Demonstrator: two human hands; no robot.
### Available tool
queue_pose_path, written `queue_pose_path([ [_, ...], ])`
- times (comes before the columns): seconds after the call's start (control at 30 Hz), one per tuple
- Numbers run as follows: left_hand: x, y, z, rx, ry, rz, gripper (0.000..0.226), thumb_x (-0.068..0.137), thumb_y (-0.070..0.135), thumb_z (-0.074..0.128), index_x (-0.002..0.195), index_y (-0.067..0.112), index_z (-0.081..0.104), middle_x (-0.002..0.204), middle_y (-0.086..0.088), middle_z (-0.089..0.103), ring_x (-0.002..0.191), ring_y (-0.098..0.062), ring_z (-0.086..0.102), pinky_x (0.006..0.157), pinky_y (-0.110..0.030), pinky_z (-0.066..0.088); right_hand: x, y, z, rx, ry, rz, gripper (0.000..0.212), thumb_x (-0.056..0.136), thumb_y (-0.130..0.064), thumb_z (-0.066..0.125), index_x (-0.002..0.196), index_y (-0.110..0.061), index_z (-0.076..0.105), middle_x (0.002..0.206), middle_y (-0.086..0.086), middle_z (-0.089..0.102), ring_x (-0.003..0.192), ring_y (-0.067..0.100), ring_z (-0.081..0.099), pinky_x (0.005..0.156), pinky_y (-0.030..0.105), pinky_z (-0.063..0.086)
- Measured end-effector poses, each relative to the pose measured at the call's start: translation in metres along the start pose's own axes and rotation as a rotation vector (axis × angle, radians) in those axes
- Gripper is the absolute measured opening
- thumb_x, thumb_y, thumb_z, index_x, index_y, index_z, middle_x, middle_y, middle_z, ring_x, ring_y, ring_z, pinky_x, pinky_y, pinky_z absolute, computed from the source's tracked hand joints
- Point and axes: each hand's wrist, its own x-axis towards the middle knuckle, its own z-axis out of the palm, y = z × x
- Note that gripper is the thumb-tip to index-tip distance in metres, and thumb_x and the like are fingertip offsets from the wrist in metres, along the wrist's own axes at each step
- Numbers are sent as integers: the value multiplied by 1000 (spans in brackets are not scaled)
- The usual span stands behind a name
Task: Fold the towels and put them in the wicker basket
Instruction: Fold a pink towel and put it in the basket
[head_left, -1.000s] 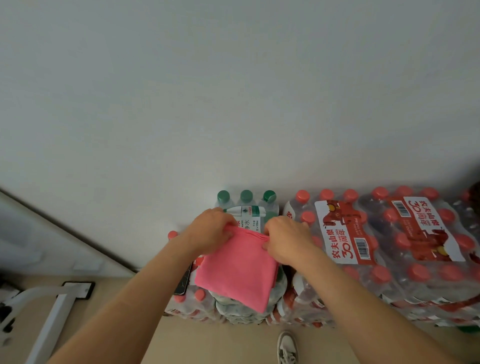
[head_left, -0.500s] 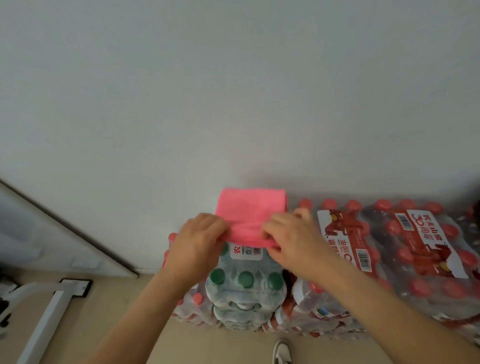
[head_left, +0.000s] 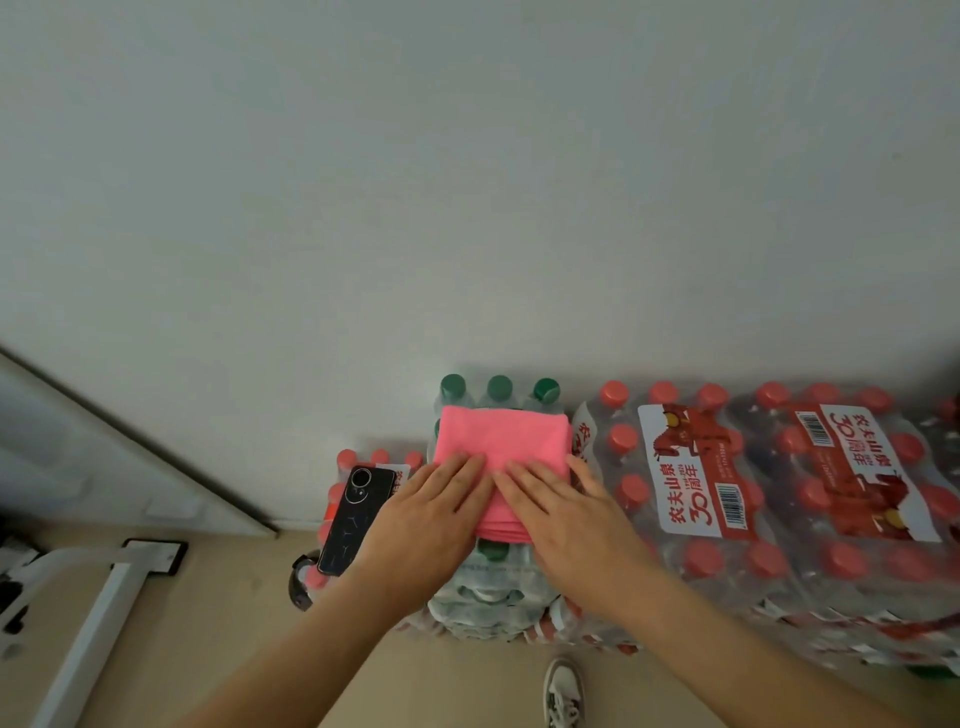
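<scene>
A pink towel (head_left: 501, 441), folded into a small thick square, lies on top of a pack of green-capped water bottles (head_left: 498, 389) against the wall. My left hand (head_left: 431, 514) presses flat on the towel's near left part, fingers straight. My right hand (head_left: 563, 512) presses flat on its near right part, fingers spread. The towel's near edge shows between the two hands. No wicker basket is in view.
Packs of red-capped water bottles (head_left: 779, 483) fill the right side along the white wall. A dark phone (head_left: 356, 512) lies on a lower pack to the left. A white metal frame (head_left: 98, 613) stands on the floor at left. A shoe (head_left: 563, 693) shows at the bottom.
The towel was held up and folded over, then laid flat on the green-capped pack. Both hands let go of its edge and now press down flat on it.
</scene>
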Motion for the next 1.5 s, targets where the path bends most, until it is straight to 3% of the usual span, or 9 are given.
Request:
queue_pose_path([
  [0.23, -18, 16, 1, -16, 6, 50, 54, 84, 28, 39, 133, 5, 48, 124, -13, 55, 110, -31, 55, 95, -45, 49, -20, 10, 1, 63, 132, -126, 44, 82, -20, 41, 119, -17, 66, 123, 0, 64, 110, 16, 61, 108, 37, 35],
  [0.33, -18, 3, -13, -496, 79, -175, 26, 78, 32, 44, 99, 28, 57, 88, 12, 61, 79, -13, 60, 68, -32, 52, -22, 16, -1, 224, 168, -98, 34, 84, -23, 48, 114, -21, 65, 114, -6, 62, 96, 9, 60, 105, 28, 30],
  [0.43, -23, -10, -24, -759, 107, -279, 6, 82, 32, 58, 88, 32, 61, 67, 16, 57, 60, -9, 54, 56, -22, 44, -19, 20, -7, 374, 133, -47, 30, 89, -30, 46, 113, -21, 63, 106, -9, 66, 90, 8, 62, 91, 27, 48],
  [0.6, -19, -10, -23, -805, 154, -365, 5, 92, 31, 59, 91, 26, 59, 67, 16, 60, 66, -5, 57, 58, -12, 41, -10, 26, -18, 711, 48, 190, 27, 93, -36, 57, 115, -23, 63, 94, -14, 65, 82, 2, 59, 72, 25, 50],
  [0.77, 9, -10, -25, -694, 157, -513, 20, 100, 32, 41, 101, 15, 51, 70, 12, 50, 59, -1, 42, 54, -16, 34, 8, 28, -14, 747, 170, 356, 20, 91, -39, 58, 106, -27, 63, 78, -19, 59, 66, -1, 54, 57, 14, 38],
  [0.93, 28, -10, -24, -579, 120, -584, 29, 101, 36, 31, 100, 13, 49, 86, -3, 66, 78, -27, 60, 73, -36, 40, 19, 29, -10, 754, 236, 483, 24, 90, -38, 60, 111, -26, 63, 96, -15, 60, 86, 4, 57, 66, 17, 45],
  [1.13, 45, -13, -30, -563, 18, -661, 29, 102, 36, 30, 90, 14, 44, 90, -4, 62, 78, -24, 54, 67, -32, 33, 34, 34, -11, 705, 193, 548, 18, 91, -36, 58, 105, -25, 60, 99, -9, 59, 87, 5, 53, 70, 17, 43],
  [1.33, 56, -17, -36, -476, -10, -689, 26, 98, 35, 38, 85, 14, 45, 75, 3, 50, 73, -19, 48, 64, -29, 30, 53, 44, -21, 640, 40, 536, 36, 90, -32, 60, 125, -25, 55, 115, -2, 59, 101, 14, 56, 86, 29, 48],
  [1.5, 52, -21, -30, -467, 48, -615, 30, 95, 40, 44, 117, 25, 57, 102, -1, 55, 90, -20, 54, 76, -31, 43, 59, 48, -31, 511, -32, 454, 29, 93, -32, 55, 120, -23, 62, 106, -2, 57, 94, 14, 56, 78, 26, 44],
])
